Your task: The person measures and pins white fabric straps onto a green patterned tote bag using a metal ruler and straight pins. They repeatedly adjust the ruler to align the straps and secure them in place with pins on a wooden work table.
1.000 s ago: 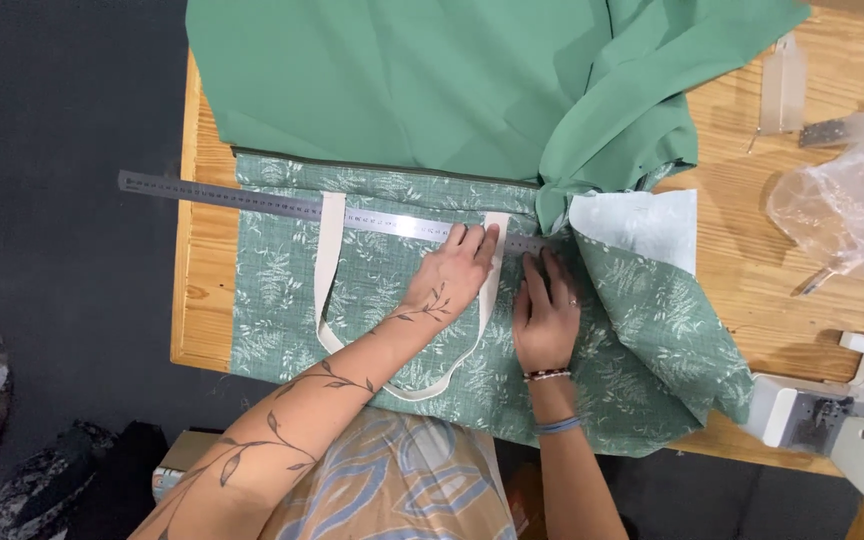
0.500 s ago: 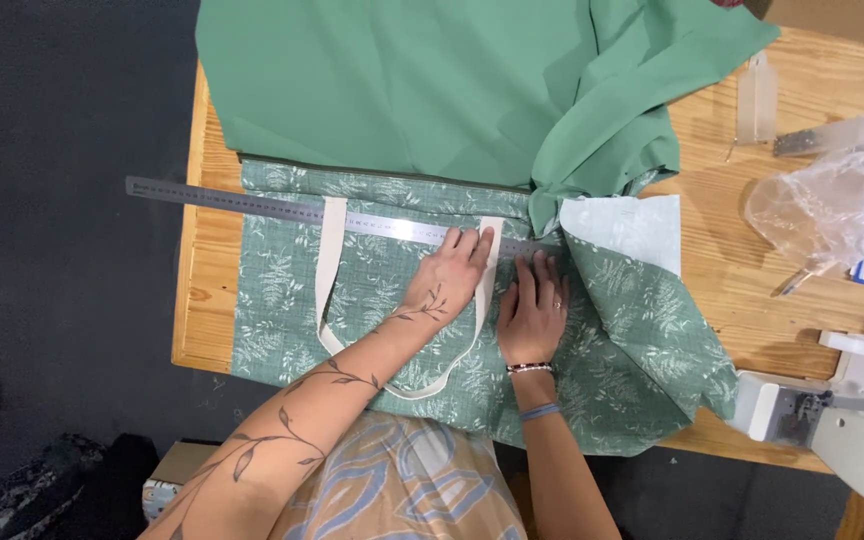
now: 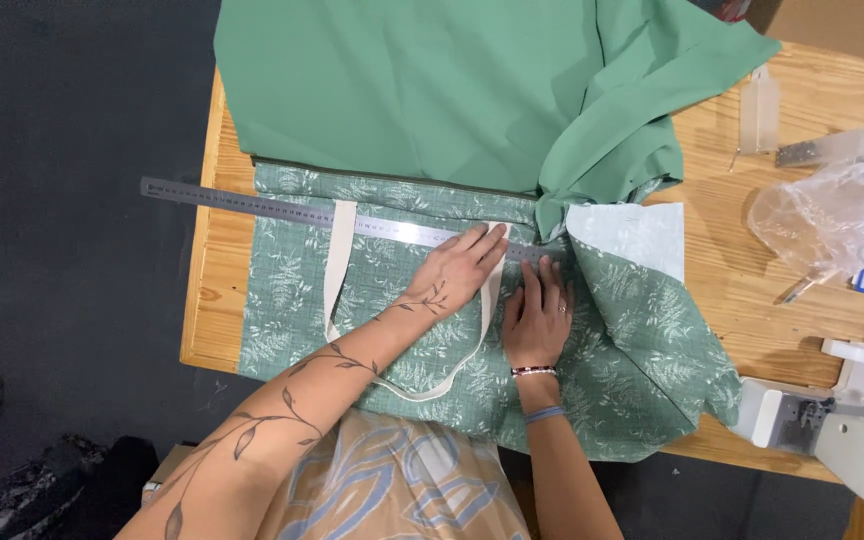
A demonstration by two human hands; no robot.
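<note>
Both hands lie flat, fingers spread, on leaf-printed green fabric (image 3: 642, 330) spread over the wooden counter (image 3: 802, 320). The left hand (image 3: 462, 272) presses the cream webbing strap (image 3: 337, 270) just below the long steel ruler (image 3: 252, 203); the right hand (image 3: 540, 318) rests beside it. Plain green cloth (image 3: 432, 90) covers the far edge. Crinkled clear plastic (image 3: 827, 210) lies right.

Green leaf-print fabric (image 3: 632, 330) w/ cream strap (image 3: 337, 262), plain green cloth (image 3: 432, 90), silver ruler (image 3: 252, 203), tan wood table (image 3: 812, 290).
</note>
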